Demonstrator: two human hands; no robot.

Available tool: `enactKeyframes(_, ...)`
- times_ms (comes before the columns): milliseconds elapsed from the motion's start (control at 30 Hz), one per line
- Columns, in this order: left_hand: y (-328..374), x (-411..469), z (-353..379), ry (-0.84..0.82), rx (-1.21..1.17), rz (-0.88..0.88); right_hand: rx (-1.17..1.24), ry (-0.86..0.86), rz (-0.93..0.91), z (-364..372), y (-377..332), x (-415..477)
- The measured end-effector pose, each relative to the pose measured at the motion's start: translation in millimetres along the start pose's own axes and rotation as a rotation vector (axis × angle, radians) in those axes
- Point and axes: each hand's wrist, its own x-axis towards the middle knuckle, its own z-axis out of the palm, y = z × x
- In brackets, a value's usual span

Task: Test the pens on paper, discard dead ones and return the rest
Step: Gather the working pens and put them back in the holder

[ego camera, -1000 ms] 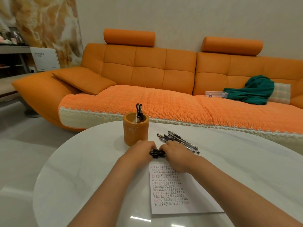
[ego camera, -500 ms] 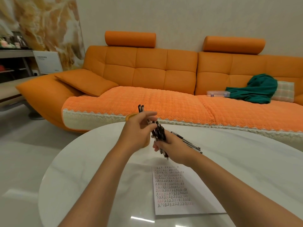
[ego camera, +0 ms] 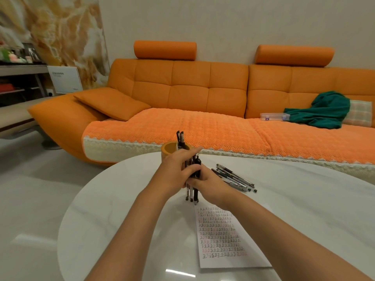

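Observation:
A bundle of black pens [ego camera: 192,194] stands upright with its lower ends on the white table, just above the sheet of paper [ego camera: 225,236] covered in rows of test marks. My left hand [ego camera: 176,169] and my right hand [ego camera: 207,184] both wrap around the bundle. Behind my left hand stands the orange pen holder [ego camera: 169,151], with two black pens [ego camera: 180,137] sticking out of it. To the right of my hands, several more black pens [ego camera: 235,178] lie loose in a heap on the table.
The round white table [ego camera: 121,230] ends close on the left and far side. Beyond it runs an orange sofa [ego camera: 203,126] with a green cloth [ego camera: 324,110] and a clear plastic box [ego camera: 275,116]. A shelf [ego camera: 22,78] stands at far left.
Both hands gathered a bundle of pens lying on the paper's top edge, lifted it, and now hold it upright with its ends on the table.

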Motion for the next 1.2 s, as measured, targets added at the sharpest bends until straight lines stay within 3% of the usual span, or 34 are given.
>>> enactKeyframes(133, -1, 4, -2, 0.055, 0.022, -0.022, -0.036, -0.05, 0.02, -3, -6, 0)
enactKeyframes(300, -3, 5, -5, 0.06, 0.009, -0.02, -0.062, 0.084, -0.01, -8, -13, 3)
enactKeyframes(600, -5, 7, -7, 0.052, 0.008, -0.006, -0.097, 0.03, 0.028, -1, -13, 5)
enactKeyframes(833, -20, 10, -33, 0.456, 0.051, -0.033, 0.192, 0.225, -0.035, -4, -46, 22)
enactKeyframes(967, -43, 15, -32, 0.324, 0.146, -0.189, 0.361, 0.355, -0.133, -4, -80, 52)
enactKeyframes(1200, -57, 19, -24, 0.099, 0.027, -0.298, 0.491, 0.546, -0.111, 9, -104, 110)
